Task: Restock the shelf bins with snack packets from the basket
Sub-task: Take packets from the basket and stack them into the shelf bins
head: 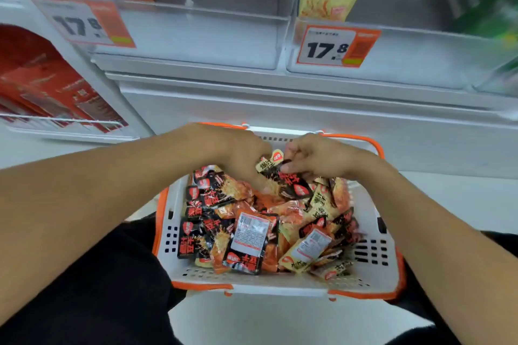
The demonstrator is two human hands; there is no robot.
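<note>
White shelving fills the background, with clear plastic shelf bins [196,33] behind orange price tags [337,46], and below them your white, orange-rimmed plastic basket [372,266] sits heaped with small foil snack packets [249,235] in black, orange and yellow. Your left hand [241,154] and right hand [314,155] both reach into the far end of the pile, fingers curled and pinching a yellow packet [269,162] and a black packet [291,185] between them. These sachets look light, soft and slippery, so you'd best pinch them by the flat sealed edges or gather several together.
</note>
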